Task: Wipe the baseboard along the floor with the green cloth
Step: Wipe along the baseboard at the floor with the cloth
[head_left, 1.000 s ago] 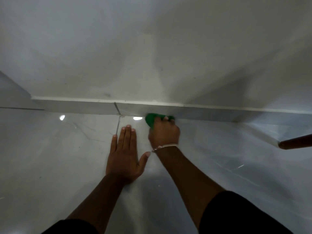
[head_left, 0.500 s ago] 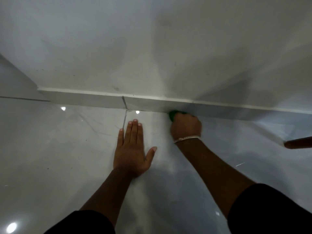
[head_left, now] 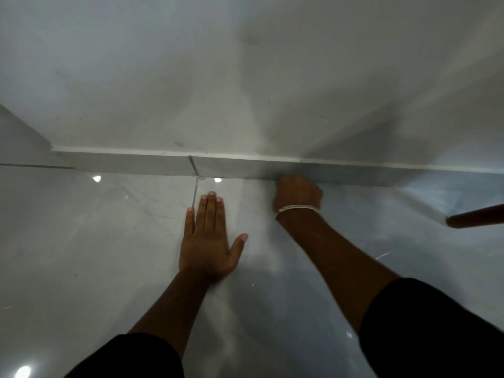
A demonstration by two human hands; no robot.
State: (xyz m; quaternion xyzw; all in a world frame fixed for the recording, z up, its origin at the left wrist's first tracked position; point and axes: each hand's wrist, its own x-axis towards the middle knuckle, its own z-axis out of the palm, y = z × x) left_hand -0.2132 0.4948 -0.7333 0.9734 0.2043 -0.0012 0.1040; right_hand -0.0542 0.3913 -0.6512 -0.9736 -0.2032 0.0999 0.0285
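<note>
A: Where are the hands?

B: The left hand [head_left: 206, 241] lies flat on the glossy floor [head_left: 81, 255], fingers spread. The right hand [head_left: 297, 192], wearing a bracelet [head_left: 297, 208], is curled into a fist against the baseboard [head_left: 122, 163].

A: And the green cloth?

B: Hidden; whether the fist grips it, I cannot tell. A wooden leg [head_left: 476, 219] shows at right.

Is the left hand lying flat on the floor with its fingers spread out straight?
Yes, the left hand rests palm down on the floor, fingers extended toward the baseboard.
</note>
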